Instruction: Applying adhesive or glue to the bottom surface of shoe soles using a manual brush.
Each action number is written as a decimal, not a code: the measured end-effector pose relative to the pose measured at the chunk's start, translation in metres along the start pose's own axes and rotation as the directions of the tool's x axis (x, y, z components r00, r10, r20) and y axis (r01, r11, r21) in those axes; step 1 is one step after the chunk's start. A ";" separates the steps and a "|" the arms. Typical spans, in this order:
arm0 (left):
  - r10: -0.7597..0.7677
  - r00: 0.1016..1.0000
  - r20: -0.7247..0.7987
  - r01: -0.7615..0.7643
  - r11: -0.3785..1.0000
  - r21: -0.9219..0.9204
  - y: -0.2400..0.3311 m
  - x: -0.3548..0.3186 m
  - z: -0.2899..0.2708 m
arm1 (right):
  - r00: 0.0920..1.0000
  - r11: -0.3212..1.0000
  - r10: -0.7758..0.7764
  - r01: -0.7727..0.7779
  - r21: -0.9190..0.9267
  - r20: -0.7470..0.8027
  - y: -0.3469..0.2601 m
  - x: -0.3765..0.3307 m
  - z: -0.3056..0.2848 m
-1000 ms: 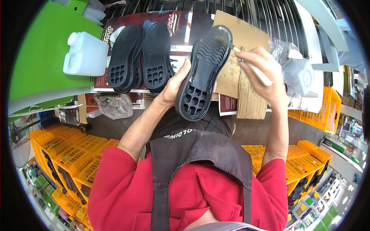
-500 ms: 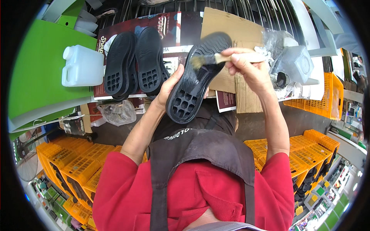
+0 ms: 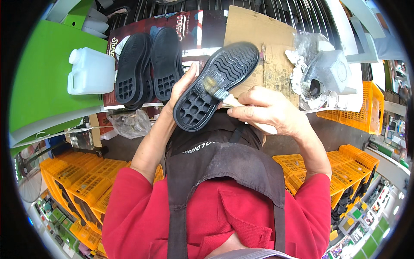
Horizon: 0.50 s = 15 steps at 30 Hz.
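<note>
Left hand clasped round black sole edge | right hand pinched brush, bristles on tread | judged light, flexible, rubbery; edge hold best.

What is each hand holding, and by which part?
The left hand grips the black shoe sole by its heel-end edge. The right hand holds a small brush by its handle.

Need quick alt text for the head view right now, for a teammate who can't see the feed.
The left hand holds up a black shoe sole, tread facing the camera, while the right hand presses a small brush to its middle. Two more black soles and a white plastic jug lie on the bench behind, with yellow crates below.
</note>
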<state>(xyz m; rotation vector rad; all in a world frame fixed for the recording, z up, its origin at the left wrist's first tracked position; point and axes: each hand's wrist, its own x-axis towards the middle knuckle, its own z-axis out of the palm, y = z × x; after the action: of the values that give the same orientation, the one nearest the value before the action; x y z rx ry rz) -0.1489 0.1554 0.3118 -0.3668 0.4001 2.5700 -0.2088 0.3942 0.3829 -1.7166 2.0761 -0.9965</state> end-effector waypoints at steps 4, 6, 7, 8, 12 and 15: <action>-0.113 0.977 0.180 0.090 0.987 0.132 0.006 -0.003 -0.008 | 0.995 0.991 0.005 -0.018 -0.136 -0.099 0.024 0.001 -0.010; -0.110 0.981 0.159 0.090 0.987 0.132 0.006 -0.004 -0.007 | 0.981 0.985 0.045 -0.075 -0.153 -0.189 0.034 -0.002 -0.014; -0.110 0.984 0.139 0.091 0.986 0.136 0.006 -0.005 -0.008 | 0.974 0.977 0.058 -0.101 -0.190 -0.219 0.038 -0.004 -0.016; -0.107 0.985 0.138 0.089 0.987 0.134 0.006 -0.005 -0.009 | 0.975 0.977 0.057 -0.099 -0.189 -0.216 0.040 -0.006 -0.018; -0.082 0.983 0.164 0.050 0.981 0.190 0.006 -0.004 -0.013 | 0.918 0.937 0.197 -0.279 -0.209 -0.344 0.045 -0.009 -0.014; -0.041 0.995 0.090 0.011 0.952 0.307 0.000 -0.004 -0.014 | 0.857 0.919 0.248 -0.356 -0.170 -0.452 0.046 -0.006 0.000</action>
<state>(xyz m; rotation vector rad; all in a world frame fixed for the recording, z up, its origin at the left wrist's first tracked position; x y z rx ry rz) -0.1428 0.1490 0.3003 -0.1351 0.7413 2.4357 -0.2419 0.4025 0.3518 -1.2783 2.7509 -1.1198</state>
